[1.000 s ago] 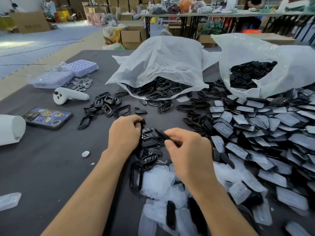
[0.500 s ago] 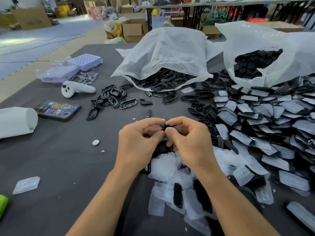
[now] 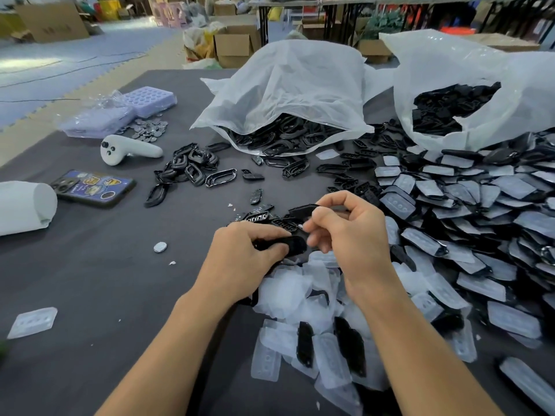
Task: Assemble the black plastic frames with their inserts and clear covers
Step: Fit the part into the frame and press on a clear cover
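My left hand (image 3: pixel 243 256) grips a black plastic frame (image 3: pixel 292 246) just above the dark table. Beside it, my right hand (image 3: pixel 348 232) is raised with curled fingers and pinches a thin black insert (image 3: pixel 303 210) between thumb and forefinger. The two parts are slightly apart. Loose black inserts (image 3: pixel 258 217) lie right behind my hands. A heap of clear covers (image 3: pixel 300 295) lies under my wrists. Several loose black frames (image 3: pixel 189 169) sit to the back left.
Two white bags of black parts (image 3: pixel 288 85) (image 3: pixel 468 94) stand at the back. Many covered pieces (image 3: pixel 468 211) pile up on the right. A phone (image 3: pixel 93 187), a white controller (image 3: pixel 129 148), a white roll (image 3: pixel 24 205), purple trays (image 3: pixel 147 100) and small discs (image 3: pixel 150 129) lie left.
My hands first came together over the frame, then parted. My right hand has lifted up and to the right with the insert, while my left hand has sunk toward the table with the frame.
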`<state>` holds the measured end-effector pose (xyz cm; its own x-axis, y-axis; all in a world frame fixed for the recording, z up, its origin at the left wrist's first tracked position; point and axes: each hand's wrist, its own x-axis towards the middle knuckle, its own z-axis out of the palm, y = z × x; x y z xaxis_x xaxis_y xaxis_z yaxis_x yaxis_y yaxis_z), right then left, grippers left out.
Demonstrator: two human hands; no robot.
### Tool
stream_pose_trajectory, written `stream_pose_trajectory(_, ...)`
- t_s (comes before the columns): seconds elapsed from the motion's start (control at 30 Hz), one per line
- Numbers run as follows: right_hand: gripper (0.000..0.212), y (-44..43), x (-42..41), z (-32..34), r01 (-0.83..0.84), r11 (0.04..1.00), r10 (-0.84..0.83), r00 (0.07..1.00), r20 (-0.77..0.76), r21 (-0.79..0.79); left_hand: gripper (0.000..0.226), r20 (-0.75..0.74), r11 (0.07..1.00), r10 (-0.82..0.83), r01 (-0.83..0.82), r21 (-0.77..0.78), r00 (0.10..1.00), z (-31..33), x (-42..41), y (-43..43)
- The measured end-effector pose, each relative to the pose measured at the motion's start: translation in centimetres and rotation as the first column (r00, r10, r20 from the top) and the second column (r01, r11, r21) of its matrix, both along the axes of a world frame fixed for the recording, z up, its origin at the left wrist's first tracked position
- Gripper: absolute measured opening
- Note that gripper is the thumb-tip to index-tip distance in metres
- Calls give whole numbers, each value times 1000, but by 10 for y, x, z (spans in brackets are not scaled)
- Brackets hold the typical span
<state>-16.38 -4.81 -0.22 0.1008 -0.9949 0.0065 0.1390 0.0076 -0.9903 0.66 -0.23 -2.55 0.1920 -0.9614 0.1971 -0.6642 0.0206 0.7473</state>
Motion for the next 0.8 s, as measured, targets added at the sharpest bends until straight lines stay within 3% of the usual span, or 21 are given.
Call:
stream_pose_trajectory(0.13,10,0,1,1,17,1000,-16,999,28,-13,25,-117,992,105,-113,-63,988,2,-4,-3)
stream_pose_trajectory(0.3,10,0,0,0,10,999,-10,1000,2,-36,8,-140,877,462,-475,-75,876,0,21,-15)
stream_pose_trajectory(0.37,15,1,1,-2,4,999,-8,997,-79,-49,25,-146,841,532,-540,-23,834,0,33,-21)
stream_pose_trajectory(0.47,26,3,3,-4,4,999,-10,990,-140,-48,64,27,844,536,-536,26,844,-2,39,-24)
stream_pose_trajectory(0.5,28,3,3,-4,7,999,-13,989,-146,-43,61,78,856,513,-516,22,855,-2,37,-23)
stream_pose_trajectory(0.63,30,1,2,-4,12,999,-18,987,-162,-36,15,191,906,418,-424,-9,888,-2,29,-13)
stream_pose_trajectory(0.8,30,2,2,-5,2,1000,-7,986,-169,-30,29,171,912,410,-408,-51,896,-4,41,-15)
